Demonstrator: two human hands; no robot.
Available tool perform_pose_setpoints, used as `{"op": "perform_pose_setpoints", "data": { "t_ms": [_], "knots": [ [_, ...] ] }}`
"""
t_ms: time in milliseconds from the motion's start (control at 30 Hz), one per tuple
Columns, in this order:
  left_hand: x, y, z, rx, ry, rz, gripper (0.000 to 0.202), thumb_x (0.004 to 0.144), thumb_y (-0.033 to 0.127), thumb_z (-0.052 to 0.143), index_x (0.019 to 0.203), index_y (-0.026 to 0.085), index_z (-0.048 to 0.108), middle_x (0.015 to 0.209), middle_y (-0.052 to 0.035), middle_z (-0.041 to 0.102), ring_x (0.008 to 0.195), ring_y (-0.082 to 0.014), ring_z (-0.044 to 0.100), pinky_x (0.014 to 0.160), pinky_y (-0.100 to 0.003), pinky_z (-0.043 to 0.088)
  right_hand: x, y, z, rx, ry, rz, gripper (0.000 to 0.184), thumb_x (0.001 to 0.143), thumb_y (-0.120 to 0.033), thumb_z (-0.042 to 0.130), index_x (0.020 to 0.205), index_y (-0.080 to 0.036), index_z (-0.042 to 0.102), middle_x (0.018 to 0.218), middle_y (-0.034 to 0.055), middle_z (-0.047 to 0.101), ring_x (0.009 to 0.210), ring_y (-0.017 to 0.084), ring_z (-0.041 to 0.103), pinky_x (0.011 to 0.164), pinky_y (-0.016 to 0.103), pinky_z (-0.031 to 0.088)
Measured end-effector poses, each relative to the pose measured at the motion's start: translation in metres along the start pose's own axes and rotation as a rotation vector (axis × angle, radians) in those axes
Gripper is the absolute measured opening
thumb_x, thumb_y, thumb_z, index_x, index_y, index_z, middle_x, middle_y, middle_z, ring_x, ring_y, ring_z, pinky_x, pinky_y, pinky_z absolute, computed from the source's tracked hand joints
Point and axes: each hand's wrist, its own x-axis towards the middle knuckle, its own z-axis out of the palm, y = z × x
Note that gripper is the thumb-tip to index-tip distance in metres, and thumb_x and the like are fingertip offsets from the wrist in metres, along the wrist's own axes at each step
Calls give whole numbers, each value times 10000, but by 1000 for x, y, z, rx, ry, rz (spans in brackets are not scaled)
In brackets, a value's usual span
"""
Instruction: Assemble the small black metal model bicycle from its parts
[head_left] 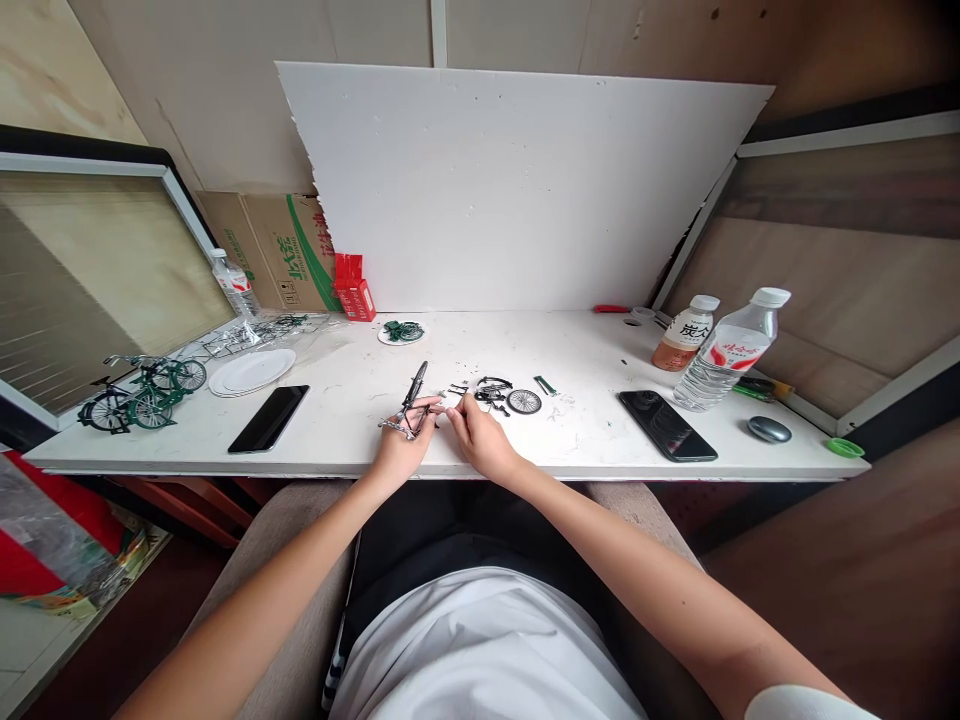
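Observation:
Near the table's front edge, my left hand (407, 445) is closed around a partly built model bicycle (411, 405), dark with a wheel pointing up and away from me. Close beside it, my right hand (480, 438) has its thumb and fingers pinched together near the bicycle; whatever they grip is too small or hidden to make out. Just beyond the right hand lie loose black bicycle parts (491, 388), a spoked wheel (523, 401) and a small green part (545, 385).
Finished-looking model bicycles (150, 393) stand at the left, by white plates (255, 371) and a phone (268, 420). A small plate of green parts (401, 332) sits farther back. On the right are another phone (666, 425), a water bottle (731, 350), a drink bottle (685, 333) and a mouse (769, 429).

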Motion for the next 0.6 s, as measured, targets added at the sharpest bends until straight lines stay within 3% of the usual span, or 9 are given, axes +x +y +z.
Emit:
{"op": "perform_pose_setpoints", "data": {
  "t_ms": [167,300,367,467,600],
  "knots": [
    [-1,3,2,14,32,-1,323,1001,379,597,1251,198,691,1267,-130,765,1202,-271,733,1090,-453,572,-2,-8,-2,34,14,39,286,1102,-501,340,973,-264,434,838,21,635,720,223,591,668,323,408],
    [1,2,0,-13,71,-40,306,970,470,647,1053,190,738,1247,-154,770,1371,-318,634,1098,-451,566,0,-8,-6,162,30,47,385,1095,-532,391,928,-233,566,910,50,711,821,223,640,765,336,453],
    [3,3,-2,-102,72,-106,366,950,531,679,1051,181,720,1156,-169,796,1325,-338,667,1078,-481,573,3,-6,-8,223,24,49,431,1083,-560,428,907,-217,622,905,52,718,833,221,641,798,340,460],
    [5,6,-2,-295,98,-215,477,903,609,730,1092,179,652,1028,-153,821,1107,-333,775,1029,-526,589,5,-5,-11,266,60,114,509,1084,-609,392,851,-215,615,786,32,656,761,213,596,768,342,450],
    [5,15,-1,-365,89,-280,479,890,625,751,1023,170,681,1048,-151,822,1103,-313,774,1049,-486,574,1,-13,-17,299,59,137,551,1107,-606,291,816,-225,563,861,42,655,829,213,592,817,353,448]
  ]
}}
